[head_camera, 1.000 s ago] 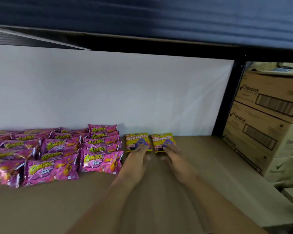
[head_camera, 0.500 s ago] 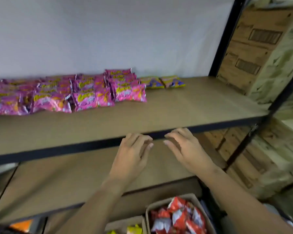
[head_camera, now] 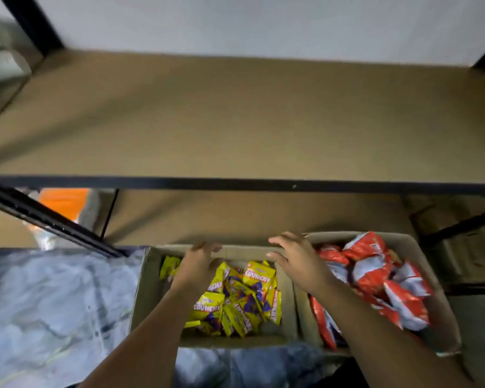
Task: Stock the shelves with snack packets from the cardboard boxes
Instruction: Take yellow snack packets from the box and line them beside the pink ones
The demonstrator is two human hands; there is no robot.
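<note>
Hovering: both hands (head_camera: 199,261) above yellow packets (head_camera: 235,298), fingers clear.

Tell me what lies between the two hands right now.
In the head view, the box's far cardboard wall and yellow Crunchy packets show between the left hand and right hand.

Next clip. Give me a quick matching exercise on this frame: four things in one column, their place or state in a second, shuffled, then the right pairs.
Things
1. yellow Crunchy packets
2. red and white packets
3. left hand
4. right hand

Places or states
A. over the wall shared by the two cardboard boxes, fingers spread
B. piled in the right cardboard box
C. lying in the left cardboard box
D. reaching into the left box near its far wall, holding nothing visible

Pairs: 1-C, 2-B, 3-D, 4-A
</note>
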